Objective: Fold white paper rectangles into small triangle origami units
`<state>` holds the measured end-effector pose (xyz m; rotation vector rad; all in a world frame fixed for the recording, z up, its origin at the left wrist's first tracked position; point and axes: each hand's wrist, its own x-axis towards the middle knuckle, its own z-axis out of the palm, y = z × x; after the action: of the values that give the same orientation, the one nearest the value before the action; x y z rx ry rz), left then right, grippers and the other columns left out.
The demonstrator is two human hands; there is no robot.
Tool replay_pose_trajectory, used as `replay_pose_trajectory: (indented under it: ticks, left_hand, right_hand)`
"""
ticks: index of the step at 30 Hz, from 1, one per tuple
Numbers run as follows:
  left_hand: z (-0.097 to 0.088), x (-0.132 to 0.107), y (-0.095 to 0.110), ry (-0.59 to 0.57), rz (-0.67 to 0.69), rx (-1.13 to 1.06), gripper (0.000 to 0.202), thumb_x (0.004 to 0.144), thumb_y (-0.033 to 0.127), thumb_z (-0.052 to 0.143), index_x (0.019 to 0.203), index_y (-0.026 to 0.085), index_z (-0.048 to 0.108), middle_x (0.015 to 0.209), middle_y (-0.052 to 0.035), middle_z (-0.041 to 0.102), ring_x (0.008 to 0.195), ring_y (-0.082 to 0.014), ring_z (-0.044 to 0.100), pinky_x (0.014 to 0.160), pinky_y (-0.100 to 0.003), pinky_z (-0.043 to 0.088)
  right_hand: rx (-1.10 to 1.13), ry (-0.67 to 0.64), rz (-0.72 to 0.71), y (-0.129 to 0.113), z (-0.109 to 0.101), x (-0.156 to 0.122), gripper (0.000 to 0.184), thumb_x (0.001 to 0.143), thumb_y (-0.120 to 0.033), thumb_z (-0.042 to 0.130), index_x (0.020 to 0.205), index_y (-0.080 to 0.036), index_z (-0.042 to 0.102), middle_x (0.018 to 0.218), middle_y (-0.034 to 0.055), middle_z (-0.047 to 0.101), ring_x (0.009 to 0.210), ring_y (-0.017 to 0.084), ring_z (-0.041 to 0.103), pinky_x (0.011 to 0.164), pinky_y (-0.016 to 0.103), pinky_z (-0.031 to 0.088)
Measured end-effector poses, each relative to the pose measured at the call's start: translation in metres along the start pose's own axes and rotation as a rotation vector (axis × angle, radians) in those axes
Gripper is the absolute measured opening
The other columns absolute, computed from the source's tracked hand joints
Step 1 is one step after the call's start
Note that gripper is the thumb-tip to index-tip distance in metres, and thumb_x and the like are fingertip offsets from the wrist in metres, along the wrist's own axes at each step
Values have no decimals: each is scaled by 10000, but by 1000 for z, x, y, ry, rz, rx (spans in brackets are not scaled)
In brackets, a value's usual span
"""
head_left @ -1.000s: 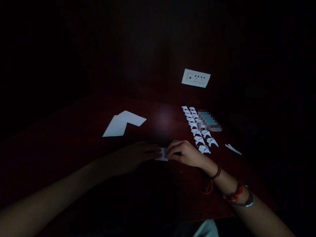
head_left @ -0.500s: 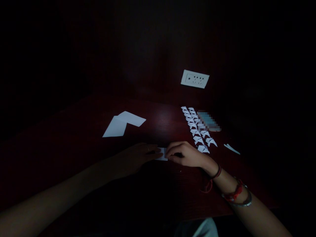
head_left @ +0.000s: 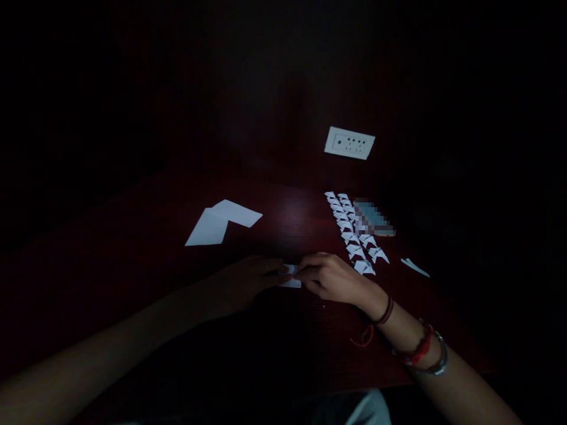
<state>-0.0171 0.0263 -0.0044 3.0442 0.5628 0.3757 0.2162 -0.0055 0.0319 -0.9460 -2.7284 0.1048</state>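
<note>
A small piece of white paper (head_left: 290, 284) lies on the dark red table, between my two hands. My left hand (head_left: 250, 283), in deep shadow, reaches in from the left, its fingers stretched over the paper's left part and its thumb holding it down. From the right, my right hand (head_left: 336, 280) has its fingertips bent together on the paper's right part, close to the left thumb. The fingertips hide part of the paper, so its folds are hard to make out. Just beyond my right hand stand two rows of several small folded paper pieces (head_left: 364, 267).
Larger sheets of white paper (head_left: 207, 228) overlap at the left. A blurred-out phone-like object (head_left: 374, 217) lies beside the folded rows, with a thin pale strip (head_left: 415, 267) nearer me. A white wall socket (head_left: 349, 143) is at the back. The surroundings are very dark.
My right hand's fingertips have shifted slightly left over the paper, and its wrist has turned a little, swinging the red bracelet cord. My left hand stays in place.
</note>
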Motion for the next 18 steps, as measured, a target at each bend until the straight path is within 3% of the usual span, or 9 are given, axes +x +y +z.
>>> replay_pose_trajectory:
  ticks: [12,18]
  left_hand:
    - [-3,-2,1,0,-21,37,586,732,-16,397,1246,263,355,1291,-41,371,1135,-212,374,931,-386,310]
    - [-5,-1,4,31,-16,57,547,752,0,404,1239,247,368,1258,-66,402,1113,-223,397,910,-382,329]
  right_hand:
    - [-58,-23,28,2,-5,-5,195,770,-141,457,836,-169,638,834,35,593,771,135,535,780,281,382]
    - [-1,6,50,1,-7,-6,210,804,-179,451,935,-180,615,913,35,578,810,130,540,779,274,389]
